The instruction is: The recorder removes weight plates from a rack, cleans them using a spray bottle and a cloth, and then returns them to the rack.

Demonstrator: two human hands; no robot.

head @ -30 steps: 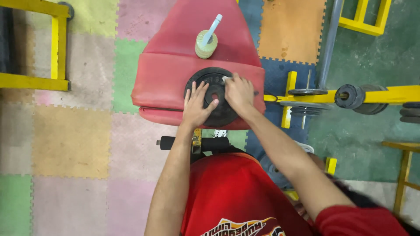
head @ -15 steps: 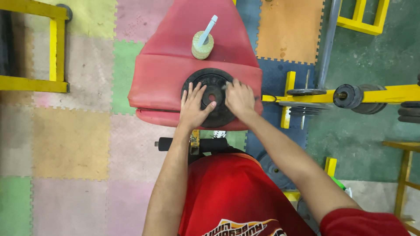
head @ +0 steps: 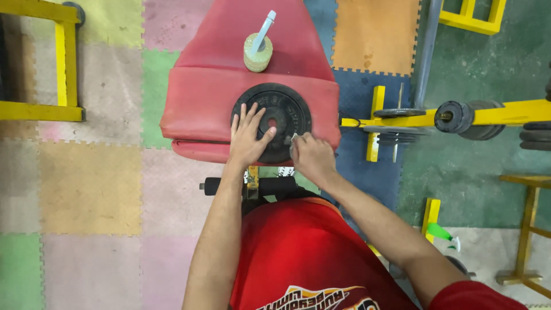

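A black round weight plate (head: 285, 109) lies flat on a red padded bench (head: 206, 97). My left hand (head: 248, 138) rests on the plate's left half with fingers spread, thumb near the centre hole. My right hand (head: 313, 156) is closed on a small pale piece, perhaps a scrap of abrasive or cloth (head: 294, 137), pressed against the plate's lower right rim. Farther up the bench stands a pale roll of tape (head: 256, 53) with a light blue stick (head: 265, 26) poking out of it.
Coloured foam mats (head: 92, 183) cover the floor at left. A yellow rack (head: 493, 112) with dark weight plates (head: 396, 129) stands at right, with a grey bar (head: 426, 51) above it. A yellow frame (head: 60, 63) is at far left. A green spray bottle (head: 443, 232) lies at lower right.
My right hand slid from the plate's upper right down to its lower right rim, carrying the pale piece. My left hand stayed on the plate.
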